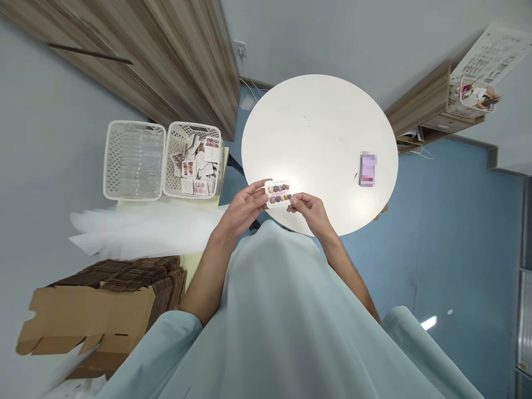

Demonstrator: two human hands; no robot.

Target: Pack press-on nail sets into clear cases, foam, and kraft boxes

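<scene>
Both hands hold one small white card [278,204] above the near edge of the round white table [316,122]. On the card are two rows of small rounded pieces in purple, cream, brown and gold; they look like press-on nails or beads, I cannot tell which. My left hand [245,207] grips the card's left edge, its thumb on the front and fingers behind. With thumb and fingertips, my right hand [311,210] pinches the lower right corner. The card's face is turned up towards me.
Left of the table stand a white basket [167,166] of similar cards and a basket [106,166] of clear plastic pieces. White sheets [145,230] and flattened cardboard boxes [89,316] lie nearer. A phone-like pink object [368,169] rests on the table's right. A wooden cabinet [428,102] stands beyond.
</scene>
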